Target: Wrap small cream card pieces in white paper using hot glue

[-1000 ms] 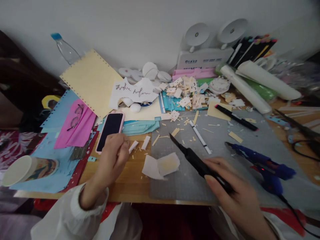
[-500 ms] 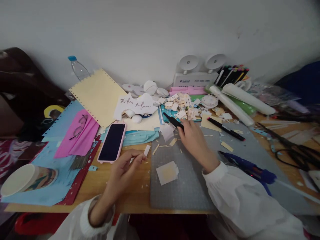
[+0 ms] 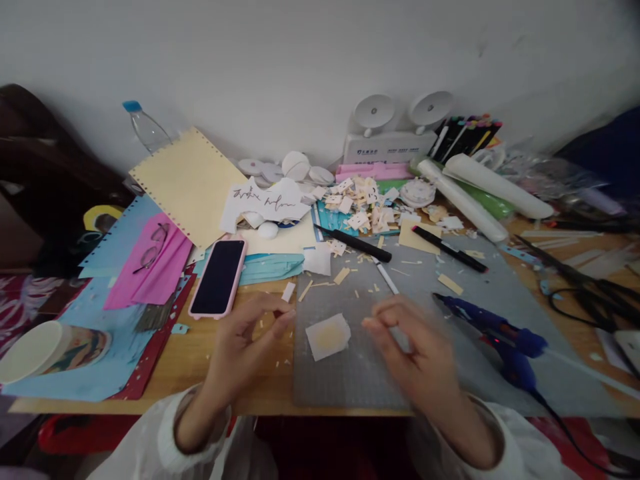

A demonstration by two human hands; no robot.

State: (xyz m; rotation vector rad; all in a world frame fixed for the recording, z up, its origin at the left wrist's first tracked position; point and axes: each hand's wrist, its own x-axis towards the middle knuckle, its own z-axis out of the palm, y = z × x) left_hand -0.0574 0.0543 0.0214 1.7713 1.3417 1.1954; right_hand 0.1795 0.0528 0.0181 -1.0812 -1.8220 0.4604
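My left hand (image 3: 255,330) hovers over the wooden tabletop, thumb and index finger brought together at the tips. Whatever may be between them is too small to make out. Just beyond its fingertips lies a small white strip (image 3: 288,291). My right hand (image 3: 413,343), a little blurred, is above the grey cutting mat (image 3: 350,387) with loosely bent fingers and nothing visible in them. Between both hands a white square of paper with a yellowish centre (image 3: 327,337) rests on the mat. Farther back lie a black pen-like tool (image 3: 355,242) and a thin white stick (image 3: 385,275).
A blue glue gun (image 3: 493,327) lies at right, near black scissors (image 3: 575,283). Behind the mat is a heap of small paper cutouts (image 3: 367,200). At left are a phone (image 3: 219,277), glasses (image 3: 153,247) and a tipped paper cup (image 3: 55,350).
My right hand has let go of the black tool, now lying on the mat, and drawn back toward me. The white stick has come into view. My left hand has barely moved.
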